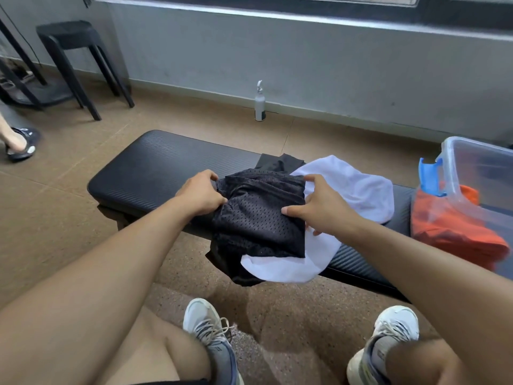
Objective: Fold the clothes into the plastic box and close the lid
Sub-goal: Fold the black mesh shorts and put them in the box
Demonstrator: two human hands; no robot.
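Note:
A black mesh garment lies folded on the black padded bench, partly hanging over the near edge. My left hand grips its left edge. My right hand holds its right edge, thumb on top. Under it lies a white garment, and another black cloth shows behind. At the right stands a clear plastic box with a blue latch. Folded orange clothing sits at the box, seen through its wall. No lid is visible.
A white spray bottle stands on the floor by the wall. A black stool is at the far left. Another person's foot in a dark sandal is at the left edge. My shoes rest below the bench.

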